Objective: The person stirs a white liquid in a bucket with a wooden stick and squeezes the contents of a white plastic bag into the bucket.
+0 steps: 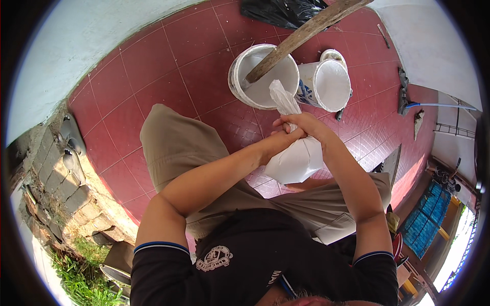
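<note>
Both my hands are closed around the gathered neck of a white sack [294, 162], whose full lower part hangs toward my lap. My left hand [279, 144] grips it from the left side, and my right hand [310, 125] wraps over it from the right. The twisted top of the sack sticks up past my fingers, close to the rim of a large white bucket [236, 84]. Inside that bucket stands a long wooden stick [301, 35], leaning up to the right, its lower end coated white. A second white bucket [332, 85] is tilted beside the first.
Behind the tilted bucket is another small white container [333, 53]. A black plastic bag [278, 13] lies at the far side of the red tiled floor [153, 66]. A blue-handled tool [439, 105] lies at the right, and shoes [73, 133] stand along the left edge.
</note>
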Demonstrator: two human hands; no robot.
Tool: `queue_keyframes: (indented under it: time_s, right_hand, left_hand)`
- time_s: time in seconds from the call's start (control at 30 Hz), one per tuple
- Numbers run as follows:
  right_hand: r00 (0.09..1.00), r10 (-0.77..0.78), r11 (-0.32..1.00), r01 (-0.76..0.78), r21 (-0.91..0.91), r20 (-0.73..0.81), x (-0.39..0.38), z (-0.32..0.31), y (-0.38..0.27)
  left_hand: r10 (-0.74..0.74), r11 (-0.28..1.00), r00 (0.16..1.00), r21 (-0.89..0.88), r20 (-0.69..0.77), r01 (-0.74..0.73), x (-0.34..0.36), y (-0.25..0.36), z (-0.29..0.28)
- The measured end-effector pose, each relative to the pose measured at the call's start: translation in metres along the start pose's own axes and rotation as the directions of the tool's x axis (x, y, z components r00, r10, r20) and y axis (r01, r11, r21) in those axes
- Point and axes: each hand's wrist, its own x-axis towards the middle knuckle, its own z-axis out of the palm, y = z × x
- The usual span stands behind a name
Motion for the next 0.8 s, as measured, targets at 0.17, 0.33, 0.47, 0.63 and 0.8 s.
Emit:
queue_keyframes:
  time_s: [0.17, 0.33, 0.47, 0.63, 0.8]
  right_hand:
    - [0.996, 0.052, 0.994, -0.059, -0.097, -0.073, 0.0, 0.0, -0.013]
    - [0.997, 0.034, 0.993, -0.042, -0.111, -0.075, 0.006, -0.005, -0.012]
    - [0.997, 0.034, 0.995, -0.04, -0.087, -0.065, 0.017, -0.012, -0.01]
    - [0.997, 0.012, 0.984, -0.024, -0.175, -0.07, 0.006, -0.003, -0.021]
    - [0.996, -0.022, 0.982, 0.006, -0.189, -0.086, 0.004, 0.0, -0.021]
  left_hand:
    - [-0.044, 0.998, 0.997, -0.055, -0.057, 0.041, -0.005, 0.005, 0.003]
    - [-0.028, 0.998, 0.997, -0.053, -0.069, 0.024, -0.007, 0.004, 0.006]
    - [0.014, 0.998, 0.998, -0.058, -0.067, -0.018, -0.007, 0.003, 0.008]
    - [0.043, 0.992, 0.999, -0.116, -0.027, -0.046, -0.009, 0.002, 0.012]
    - [-0.016, 0.99, 1.0, -0.138, 0.016, 0.018, -0.01, 0.004, 0.014]
